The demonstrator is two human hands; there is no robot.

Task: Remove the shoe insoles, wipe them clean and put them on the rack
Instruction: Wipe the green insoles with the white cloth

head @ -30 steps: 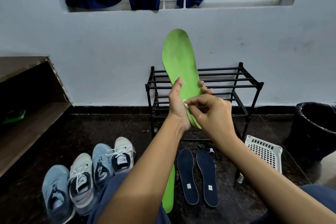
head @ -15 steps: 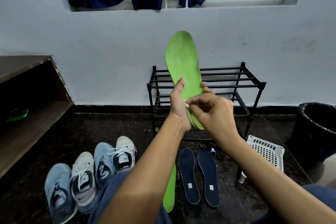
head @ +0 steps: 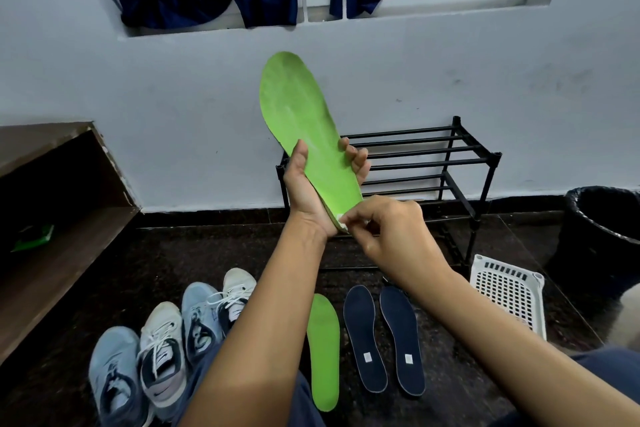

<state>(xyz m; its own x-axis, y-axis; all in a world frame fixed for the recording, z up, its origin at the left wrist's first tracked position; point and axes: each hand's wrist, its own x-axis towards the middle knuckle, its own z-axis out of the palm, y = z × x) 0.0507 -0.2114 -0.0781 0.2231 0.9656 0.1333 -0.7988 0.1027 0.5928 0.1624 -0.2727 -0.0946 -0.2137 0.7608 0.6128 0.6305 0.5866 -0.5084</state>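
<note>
Head view: the left hand (head: pixel 310 192) is gripping a green insole (head: pixel 298 114) upright in front of the rack (head: pixel 450 163), the right hand (head: pixel 391 232) pinching a white wipe (head: pixel 341 219) at its heel. Three other insoles (head: pixel 365 336) are lying on the floor (head: pixel 156 263); none is racked yet.

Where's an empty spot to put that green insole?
The rack has bare top bars. So is the floor between the shoes and wooden shelf. In front it's crowded: another green insole, two navy insoles, white basket.
</note>
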